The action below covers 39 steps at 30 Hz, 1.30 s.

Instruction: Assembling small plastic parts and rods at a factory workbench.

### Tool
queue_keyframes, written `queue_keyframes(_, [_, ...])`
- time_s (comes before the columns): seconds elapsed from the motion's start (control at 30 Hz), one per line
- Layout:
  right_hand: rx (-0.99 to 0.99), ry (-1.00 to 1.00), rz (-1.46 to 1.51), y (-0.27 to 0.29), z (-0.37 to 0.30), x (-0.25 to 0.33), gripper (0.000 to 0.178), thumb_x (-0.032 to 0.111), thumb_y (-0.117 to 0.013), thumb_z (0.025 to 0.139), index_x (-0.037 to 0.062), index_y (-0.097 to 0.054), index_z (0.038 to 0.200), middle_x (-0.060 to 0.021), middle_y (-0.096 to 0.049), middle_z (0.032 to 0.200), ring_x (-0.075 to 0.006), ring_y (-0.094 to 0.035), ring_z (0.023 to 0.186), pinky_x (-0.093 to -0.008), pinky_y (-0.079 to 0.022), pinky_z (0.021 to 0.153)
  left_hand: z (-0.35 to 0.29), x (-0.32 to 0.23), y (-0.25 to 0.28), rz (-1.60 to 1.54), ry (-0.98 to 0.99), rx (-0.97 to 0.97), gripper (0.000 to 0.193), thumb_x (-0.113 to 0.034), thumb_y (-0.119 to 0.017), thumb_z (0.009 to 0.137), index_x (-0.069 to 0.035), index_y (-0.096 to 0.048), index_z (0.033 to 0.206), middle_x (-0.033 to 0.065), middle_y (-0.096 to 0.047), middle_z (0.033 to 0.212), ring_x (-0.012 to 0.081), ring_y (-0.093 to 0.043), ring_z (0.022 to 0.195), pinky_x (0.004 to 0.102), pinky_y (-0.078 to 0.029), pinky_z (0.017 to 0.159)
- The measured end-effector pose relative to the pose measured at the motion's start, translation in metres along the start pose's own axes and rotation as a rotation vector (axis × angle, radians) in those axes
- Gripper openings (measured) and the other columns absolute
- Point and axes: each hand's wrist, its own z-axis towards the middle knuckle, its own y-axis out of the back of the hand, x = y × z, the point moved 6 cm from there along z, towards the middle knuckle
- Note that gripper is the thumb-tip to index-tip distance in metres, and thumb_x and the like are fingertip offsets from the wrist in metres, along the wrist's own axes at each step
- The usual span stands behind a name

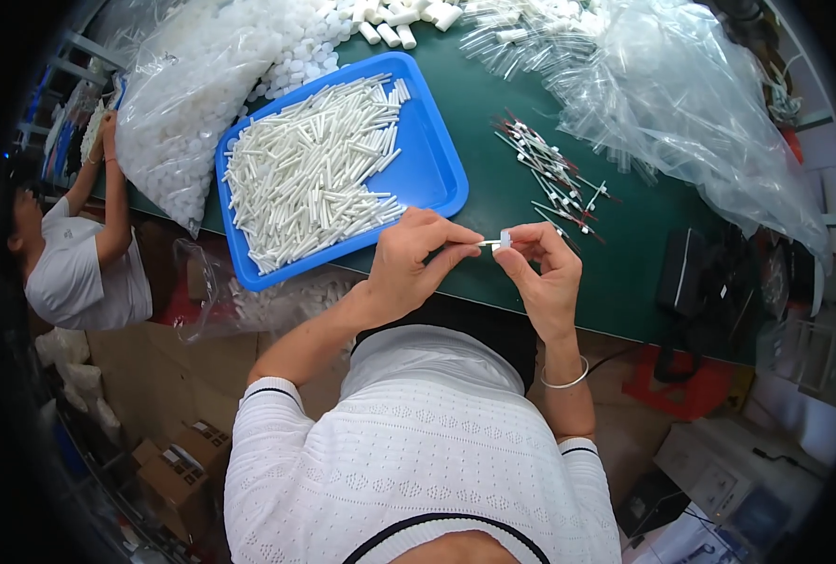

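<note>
Between the fingertips of my left hand (413, 258) is a thin white stick (489, 242), pinched near its end. My right hand (547, 273) grips a small white plastic cap (505, 239), and the stick's other end meets it; how deep it sits in the cap I cannot tell. Both hands are over the near edge of the green table (615, 291). Just left of them is a blue tray (427, 179) heaped with short white sticks (310, 169). Beyond my right hand lies a loose pile of thin dark-and-white pieces with small white caps (554, 179).
A clear bag (188, 113) spills white round caps at the far left. White cylinders (399, 19) lie at the back. Clear tubes (521, 47) and a large plastic bag (672, 103) cover the far right. A co-worker (89, 244) is at left; cardboard boxes (183, 470) stand below.
</note>
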Motion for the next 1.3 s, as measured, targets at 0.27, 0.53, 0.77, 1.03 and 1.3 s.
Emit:
queue_keyframes(0.27, [0.115,-0.141,0.054,-0.002,0.015,-0.008,0.012,0.005,-0.073,0.083,0.0002,-0.062,0.084,0.0001,-0.062,0.073,-0.0026,-0.054,0.063,-0.0166,-0.042,0.055,0.007,0.002,0.004,0.046,-0.084,0.093,0.019,-0.001,-0.072,0.076,-0.005,-0.069,0.095,0.0045,-0.068,0.079,0.0197,-0.06,0.072,0.0288,-0.043,0.066])
queue_keyframes(0.53, [0.205,-0.282,0.186,-0.014,0.029,-0.022,0.014,0.013,-0.064,0.092,-0.0002,-0.06,0.088,-0.0012,-0.062,0.072,-0.0047,-0.055,0.065,-0.0178,-0.041,0.054,0.026,-0.002,0.01,0.134,-0.209,0.182,0.045,-0.005,-0.076,0.074,-0.007,-0.062,0.117,0.0056,-0.069,0.093,0.0223,-0.061,0.079,0.0333,-0.045,0.074])
queue_keyframes(0.77, [-0.025,-0.194,0.453,0.01,0.038,-0.028,0.029,-0.01,-0.062,0.082,-0.0005,-0.056,0.108,-0.0068,-0.061,0.09,-0.0104,-0.058,0.071,-0.0226,-0.05,0.06,0.147,0.108,0.123,0.553,-0.028,-0.108,0.012,-0.005,-0.061,0.083,-0.006,-0.069,0.092,0.0101,-0.068,0.082,0.0262,-0.065,0.078,0.0353,-0.05,0.071])
queue_keyframes(1.03, [0.008,-0.154,0.463,0.008,0.018,-0.018,0.03,-0.009,-0.06,0.083,-0.0005,-0.059,0.111,-0.0066,-0.059,0.091,-0.0108,-0.056,0.07,-0.0239,-0.049,0.059,0.2,0.207,0.14,1.254,-0.315,0.097,0.02,-0.007,-0.058,0.078,-0.013,-0.07,0.092,0.0089,-0.059,0.087,0.0239,-0.058,0.096,0.0342,-0.049,0.079])
queue_keyframes(1.3, [-0.143,-0.122,0.645,0.011,0.026,-0.021,0.02,0.004,-0.057,0.092,-0.0007,-0.059,0.112,-0.0136,-0.056,0.124,-0.0087,-0.058,0.077,-0.0221,-0.048,0.06,0.089,0.037,0.065,0.366,-0.026,0.219,0.019,-0.007,-0.068,0.082,-0.006,-0.062,0.1,0.0127,-0.064,0.081,0.0305,-0.064,0.069,0.038,-0.05,0.06])
